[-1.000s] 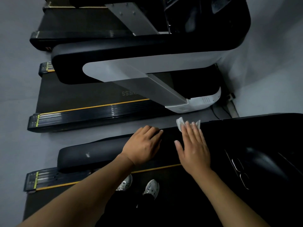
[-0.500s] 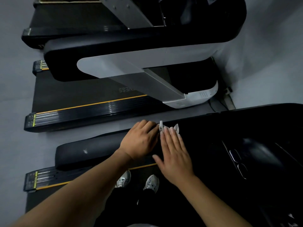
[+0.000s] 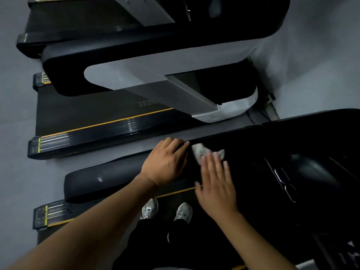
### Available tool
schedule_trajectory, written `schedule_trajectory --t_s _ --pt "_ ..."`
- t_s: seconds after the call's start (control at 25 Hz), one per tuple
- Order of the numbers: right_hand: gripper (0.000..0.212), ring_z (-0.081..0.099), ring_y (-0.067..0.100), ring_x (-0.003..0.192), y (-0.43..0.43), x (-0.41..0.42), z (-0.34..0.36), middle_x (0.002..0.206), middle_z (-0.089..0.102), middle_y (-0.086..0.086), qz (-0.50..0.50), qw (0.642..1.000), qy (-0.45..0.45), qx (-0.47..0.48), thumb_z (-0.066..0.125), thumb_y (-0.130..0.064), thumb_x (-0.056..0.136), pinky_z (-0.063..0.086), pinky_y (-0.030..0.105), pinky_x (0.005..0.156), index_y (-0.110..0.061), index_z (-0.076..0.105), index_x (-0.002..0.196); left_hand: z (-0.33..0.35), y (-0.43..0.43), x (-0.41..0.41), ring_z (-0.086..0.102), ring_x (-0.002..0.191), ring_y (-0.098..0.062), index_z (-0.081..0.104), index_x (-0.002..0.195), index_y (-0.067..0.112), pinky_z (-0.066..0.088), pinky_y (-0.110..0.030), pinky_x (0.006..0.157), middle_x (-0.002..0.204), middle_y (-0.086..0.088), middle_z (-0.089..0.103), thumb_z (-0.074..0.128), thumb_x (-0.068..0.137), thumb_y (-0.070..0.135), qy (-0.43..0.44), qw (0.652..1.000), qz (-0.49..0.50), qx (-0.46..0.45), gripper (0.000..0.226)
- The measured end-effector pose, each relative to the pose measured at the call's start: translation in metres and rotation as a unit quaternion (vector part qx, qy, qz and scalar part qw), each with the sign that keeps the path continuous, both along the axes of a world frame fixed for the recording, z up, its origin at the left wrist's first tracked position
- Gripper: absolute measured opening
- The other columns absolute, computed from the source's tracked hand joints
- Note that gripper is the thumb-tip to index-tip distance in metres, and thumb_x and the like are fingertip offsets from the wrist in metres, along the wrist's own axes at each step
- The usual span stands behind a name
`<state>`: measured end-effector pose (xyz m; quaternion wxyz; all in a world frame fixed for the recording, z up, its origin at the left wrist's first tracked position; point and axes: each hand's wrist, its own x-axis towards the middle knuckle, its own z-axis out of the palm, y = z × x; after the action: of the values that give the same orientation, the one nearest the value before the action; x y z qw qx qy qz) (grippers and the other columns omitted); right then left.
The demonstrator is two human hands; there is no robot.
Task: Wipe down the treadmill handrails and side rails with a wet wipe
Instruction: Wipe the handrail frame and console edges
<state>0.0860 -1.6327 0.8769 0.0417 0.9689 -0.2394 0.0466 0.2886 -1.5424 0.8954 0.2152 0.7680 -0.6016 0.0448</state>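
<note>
The black padded handrail point(image 3: 101, 182) of my treadmill runs from lower left toward the console on the right. My left hand point(image 3: 165, 162) rests on top of it, fingers curled over its far edge. Just to the right, my right hand point(image 3: 216, 184) lies flat with straight fingers and presses a crumpled white wet wipe point(image 3: 202, 152) against the rail. Part of the wipe sticks out beyond my fingertips. Below the handrail, the black side rail point(image 3: 58, 213) with its yellow stripe shows at the lower left.
A second treadmill point(image 3: 109, 129) stands parallel beyond a strip of grey floor, with a silver upright and a black handrail. A third one is at the top. My own console point(image 3: 288, 176) lies to the right. My white shoes point(image 3: 165, 209) stand on the belt.
My right hand slid the wipe left along the handrail toward my left hand, then back a little to the right. My left hand kept its place on the rail.
</note>
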Motion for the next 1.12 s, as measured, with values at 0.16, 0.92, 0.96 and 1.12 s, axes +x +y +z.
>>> schedule_trajectory --t_s 0.16,0.92,0.96,1.12 --pt "0.1 0.009 0.043 0.157 0.006 0.005 -0.006 0.167 0.011 0.028 -0.076 0.995 -0.063 0.035 0.072 -0.03 0.083 0.02 0.055 0.125 0.007 0.018 0.158 0.002 0.0 0.001 0.059 0.095 -0.032 0.064 0.133 0.004 0.051 -0.044 0.08 0.116 -0.012 0.065 0.056 0.104 0.026 -0.001 1.0 -0.002 0.005 0.037" --pt "0.083 -0.001 0.039 0.158 0.053 0.06 -0.047 0.169 -0.004 0.023 -0.215 0.889 -0.36 0.183 0.049 -0.033 0.1 0.013 0.052 0.128 0.004 0.004 0.159 -0.004 0.005 0.0 0.063 0.107 -0.033 0.071 0.123 0.003 0.054 -0.048 0.088 0.118 -0.014 0.068 0.061 0.102 0.026 -0.006 0.993 -0.099 -0.071 0.033" --pt "0.084 -0.001 0.039 0.158 0.067 0.072 -0.047 0.169 -0.006 0.023 -0.229 0.867 -0.392 0.207 0.052 -0.029 0.1 0.012 0.051 0.128 0.005 0.003 0.159 -0.004 0.005 0.0 0.063 0.106 -0.033 0.071 0.123 0.002 0.055 -0.048 0.087 0.118 -0.014 0.068 0.062 0.102 0.026 -0.007 0.993 -0.097 -0.073 0.034" --pt "0.075 0.003 0.037 0.158 0.081 0.075 -0.066 0.17 -0.006 0.018 -0.218 0.837 -0.44 0.239 0.043 -0.037 0.108 0.018 0.055 0.126 0.001 0.006 0.16 -0.004 0.005 -0.001 0.063 0.105 -0.033 0.071 0.124 0.001 0.054 -0.048 0.086 0.117 -0.015 0.068 0.063 0.102 0.026 -0.009 0.992 -0.102 -0.068 0.034"
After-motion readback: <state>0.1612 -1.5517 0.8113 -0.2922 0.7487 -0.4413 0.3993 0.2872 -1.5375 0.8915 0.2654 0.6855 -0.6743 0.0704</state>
